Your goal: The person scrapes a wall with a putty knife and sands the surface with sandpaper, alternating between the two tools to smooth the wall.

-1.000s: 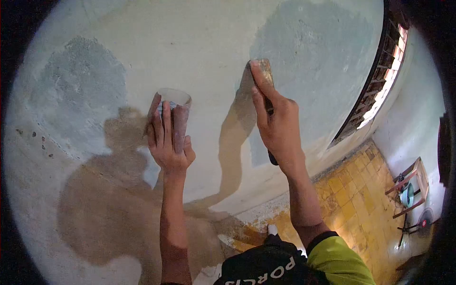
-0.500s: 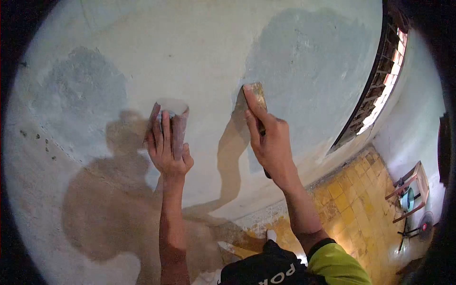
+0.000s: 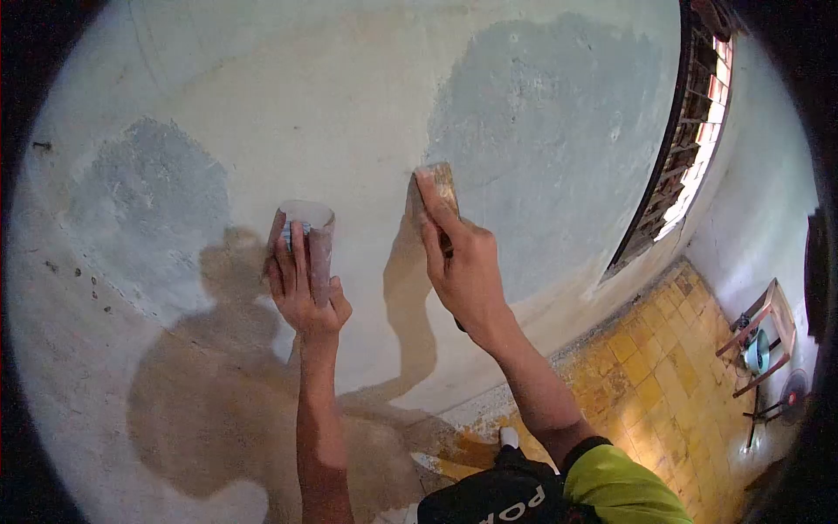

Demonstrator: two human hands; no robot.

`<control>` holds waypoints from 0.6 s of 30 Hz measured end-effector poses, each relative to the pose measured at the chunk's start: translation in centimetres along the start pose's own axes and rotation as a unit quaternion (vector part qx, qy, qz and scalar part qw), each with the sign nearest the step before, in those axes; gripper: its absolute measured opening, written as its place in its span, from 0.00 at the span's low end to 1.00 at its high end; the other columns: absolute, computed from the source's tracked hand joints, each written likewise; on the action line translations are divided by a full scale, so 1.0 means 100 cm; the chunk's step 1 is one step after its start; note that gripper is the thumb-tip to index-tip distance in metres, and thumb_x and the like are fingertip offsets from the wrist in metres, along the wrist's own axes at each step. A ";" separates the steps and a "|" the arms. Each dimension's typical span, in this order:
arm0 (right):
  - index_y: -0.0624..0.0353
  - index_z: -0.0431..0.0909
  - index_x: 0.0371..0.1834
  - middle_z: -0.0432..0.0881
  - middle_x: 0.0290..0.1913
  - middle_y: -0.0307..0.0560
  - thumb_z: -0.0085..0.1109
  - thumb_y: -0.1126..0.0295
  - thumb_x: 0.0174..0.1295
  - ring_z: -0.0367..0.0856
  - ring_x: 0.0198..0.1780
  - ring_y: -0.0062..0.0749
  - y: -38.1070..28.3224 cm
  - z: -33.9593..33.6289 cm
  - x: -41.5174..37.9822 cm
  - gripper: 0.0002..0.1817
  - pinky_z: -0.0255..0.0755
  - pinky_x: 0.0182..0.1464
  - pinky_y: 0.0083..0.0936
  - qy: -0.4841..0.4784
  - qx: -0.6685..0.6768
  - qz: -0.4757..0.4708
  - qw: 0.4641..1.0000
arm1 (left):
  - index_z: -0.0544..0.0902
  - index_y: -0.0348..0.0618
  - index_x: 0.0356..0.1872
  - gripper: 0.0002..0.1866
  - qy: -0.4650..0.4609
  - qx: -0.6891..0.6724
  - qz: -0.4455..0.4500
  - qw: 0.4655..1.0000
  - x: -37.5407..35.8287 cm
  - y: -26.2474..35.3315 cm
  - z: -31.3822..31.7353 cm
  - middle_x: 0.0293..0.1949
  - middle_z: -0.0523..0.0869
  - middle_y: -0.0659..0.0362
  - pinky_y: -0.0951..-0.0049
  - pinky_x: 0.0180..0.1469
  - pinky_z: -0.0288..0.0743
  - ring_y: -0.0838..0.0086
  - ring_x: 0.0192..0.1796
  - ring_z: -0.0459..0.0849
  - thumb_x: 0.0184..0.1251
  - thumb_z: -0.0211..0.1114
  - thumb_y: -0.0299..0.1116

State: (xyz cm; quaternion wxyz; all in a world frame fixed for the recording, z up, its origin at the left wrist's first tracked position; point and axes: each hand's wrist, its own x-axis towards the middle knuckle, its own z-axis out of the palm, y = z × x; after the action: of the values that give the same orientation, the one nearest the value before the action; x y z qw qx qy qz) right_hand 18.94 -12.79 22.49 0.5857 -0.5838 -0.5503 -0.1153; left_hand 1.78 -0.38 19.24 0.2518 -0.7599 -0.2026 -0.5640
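My left hand (image 3: 307, 301) is raised to the pale plastered wall (image 3: 349, 113), its fingers laid over a curled sheet of sandpaper (image 3: 321, 262) whose brownish edges stand up around them. To the right, my right hand (image 3: 473, 271) grips a putty knife (image 3: 445, 190), with the index finger stretched along the stained metal blade. The blade is at the wall, by the left edge of a large grey patch (image 3: 550, 131). Most of the knife's handle is hidden in my palm. A smaller grey patch (image 3: 157, 188) lies left of my left hand.
A louvred window (image 3: 676, 131) with a dark frame is at the right. Below it runs a yellow tiled floor (image 3: 646, 367). A wooden stool (image 3: 772, 327), a teal basin (image 3: 758, 352) and a fan (image 3: 793, 393) stand by the far wall. My shadow falls across the wall.
My right hand and the putty knife have moved left and slightly down. My left hand has shifted slightly down with the sandpaper. The view has also shifted a little.
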 end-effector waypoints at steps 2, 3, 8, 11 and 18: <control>0.42 0.64 0.74 0.80 0.29 0.65 0.55 0.72 0.69 0.80 0.27 0.59 -0.006 0.000 -0.003 0.29 0.74 0.31 0.43 -0.005 0.012 0.027 1.000 | 0.68 0.37 0.70 0.32 -0.010 0.029 0.004 1.000 -0.009 -0.005 0.003 0.72 0.68 0.47 0.44 0.73 0.53 0.45 0.74 0.63 0.79 0.33 0.50; 0.42 0.64 0.74 0.79 0.29 0.66 0.55 0.71 0.69 0.80 0.27 0.60 -0.008 0.001 -0.006 0.29 0.74 0.31 0.43 -0.005 0.019 0.046 0.999 | 0.68 0.37 0.70 0.32 -0.017 0.032 0.005 0.999 -0.012 -0.006 0.000 0.72 0.68 0.47 0.44 0.73 0.53 0.45 0.74 0.63 0.79 0.33 0.50; 0.43 0.64 0.74 0.79 0.30 0.66 0.54 0.72 0.69 0.81 0.29 0.61 -0.004 0.016 -0.006 0.29 0.74 0.32 0.43 0.031 0.043 -0.001 0.999 | 0.67 0.38 0.71 0.31 -0.010 0.016 0.005 1.000 -0.007 -0.007 0.002 0.73 0.67 0.47 0.44 0.73 0.53 0.44 0.74 0.63 0.79 0.33 0.48; 0.43 0.64 0.74 0.80 0.31 0.65 0.54 0.72 0.69 0.81 0.30 0.61 -0.013 0.011 -0.001 0.29 0.75 0.32 0.44 0.025 0.042 0.013 0.999 | 0.67 0.38 0.71 0.31 -0.012 0.035 0.025 0.999 -0.011 -0.010 0.003 0.73 0.67 0.47 0.44 0.73 0.52 0.43 0.74 0.62 0.79 0.33 0.48; 0.44 0.64 0.75 0.81 0.31 0.64 0.54 0.71 0.69 0.82 0.30 0.59 -0.020 0.010 -0.010 0.30 0.75 0.32 0.46 -0.013 0.010 0.066 0.998 | 0.71 0.43 0.69 0.29 0.007 0.034 0.004 0.999 -0.009 -0.005 0.004 0.70 0.72 0.48 0.42 0.70 0.58 0.46 0.73 0.66 0.80 0.32 0.48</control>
State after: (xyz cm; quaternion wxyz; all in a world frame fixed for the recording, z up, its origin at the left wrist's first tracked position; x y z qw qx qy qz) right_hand 16.46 -13.10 22.53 0.5908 -0.6144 -0.5191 -0.0636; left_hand 1.52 0.26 18.41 0.2810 -0.7475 -0.2168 -0.5615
